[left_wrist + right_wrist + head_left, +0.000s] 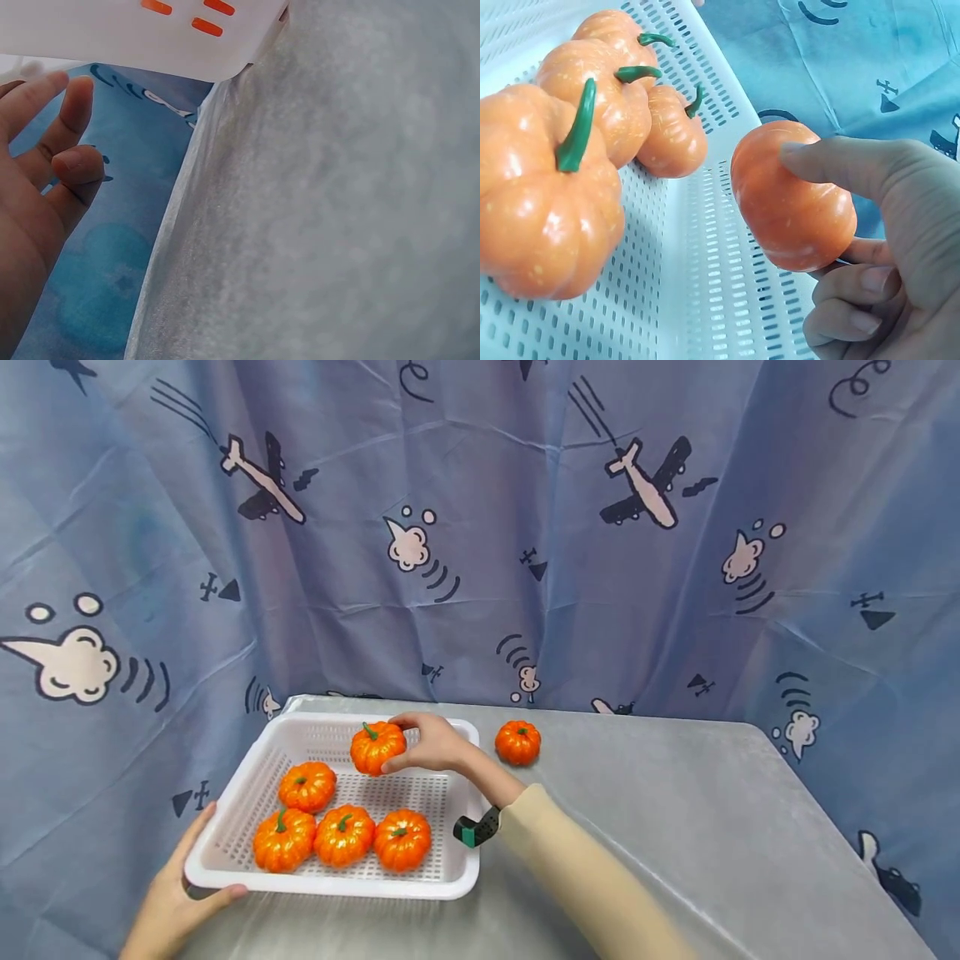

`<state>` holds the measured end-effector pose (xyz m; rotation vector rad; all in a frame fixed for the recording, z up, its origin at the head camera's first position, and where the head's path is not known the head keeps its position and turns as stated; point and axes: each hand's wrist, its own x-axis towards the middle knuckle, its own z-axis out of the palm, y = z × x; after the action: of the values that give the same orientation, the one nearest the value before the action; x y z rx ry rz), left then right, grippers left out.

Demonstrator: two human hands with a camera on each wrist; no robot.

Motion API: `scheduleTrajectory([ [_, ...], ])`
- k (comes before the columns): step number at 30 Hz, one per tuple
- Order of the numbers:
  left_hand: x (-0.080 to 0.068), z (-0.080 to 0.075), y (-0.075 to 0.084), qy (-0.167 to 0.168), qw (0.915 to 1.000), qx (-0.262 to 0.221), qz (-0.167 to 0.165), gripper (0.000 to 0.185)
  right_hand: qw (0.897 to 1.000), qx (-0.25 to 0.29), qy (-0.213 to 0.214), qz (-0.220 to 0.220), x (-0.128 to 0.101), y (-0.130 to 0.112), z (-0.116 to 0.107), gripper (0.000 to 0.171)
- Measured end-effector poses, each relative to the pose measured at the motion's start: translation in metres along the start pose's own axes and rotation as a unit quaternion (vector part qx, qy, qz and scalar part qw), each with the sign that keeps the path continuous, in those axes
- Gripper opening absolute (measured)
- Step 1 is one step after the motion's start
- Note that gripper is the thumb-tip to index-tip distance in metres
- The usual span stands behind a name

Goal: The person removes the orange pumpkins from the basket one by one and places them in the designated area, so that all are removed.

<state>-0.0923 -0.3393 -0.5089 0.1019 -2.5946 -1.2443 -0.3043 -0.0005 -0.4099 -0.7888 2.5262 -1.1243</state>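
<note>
A white perforated tray (pixel 300 887) (pixel 150 37) (pixel 705 285) lies on the grey table (pixel 675 827), left of centre. Several orange pumpkins with green stems sit in it, among them one at the middle left (pixel 307 786) and a row along the near side (pixel 344 835) (pixel 547 210). My right hand (pixel 396 745) (pixel 821 217) grips another pumpkin (pixel 375 747) (pixel 787 202) between thumb and fingers, just above the tray's far end. My left hand (pixel 213 852) (pixel 52 150) rests against the tray's near left corner, fingers fairly straight.
One more pumpkin (pixel 517 742) stands on the table just right of the tray's far corner. A blue curtain (pixel 480 527) printed with planes hangs behind and around the table. The table's left edge (pixel 172 225) runs close beside the tray.
</note>
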Motion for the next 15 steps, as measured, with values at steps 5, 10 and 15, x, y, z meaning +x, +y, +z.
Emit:
scheduleTrajectory([
  [5,-0.002,0.002,0.006,0.012,0.9996,-0.018,0.019,0.121,1.0,0.011,0.007,-0.004,-0.007,0.004,-0.008,0.079],
  [10,-0.003,0.003,0.009,0.02,0.9972,-0.051,0.051,0.121,0.999,0.02,0.032,-0.02,-0.013,0.011,-0.014,0.079],
  [15,-0.002,0.004,0.007,0.032,0.9949,-0.067,0.069,0.122,0.997,0.055,0.054,-0.03,-0.022,0.012,-0.022,0.076],
])
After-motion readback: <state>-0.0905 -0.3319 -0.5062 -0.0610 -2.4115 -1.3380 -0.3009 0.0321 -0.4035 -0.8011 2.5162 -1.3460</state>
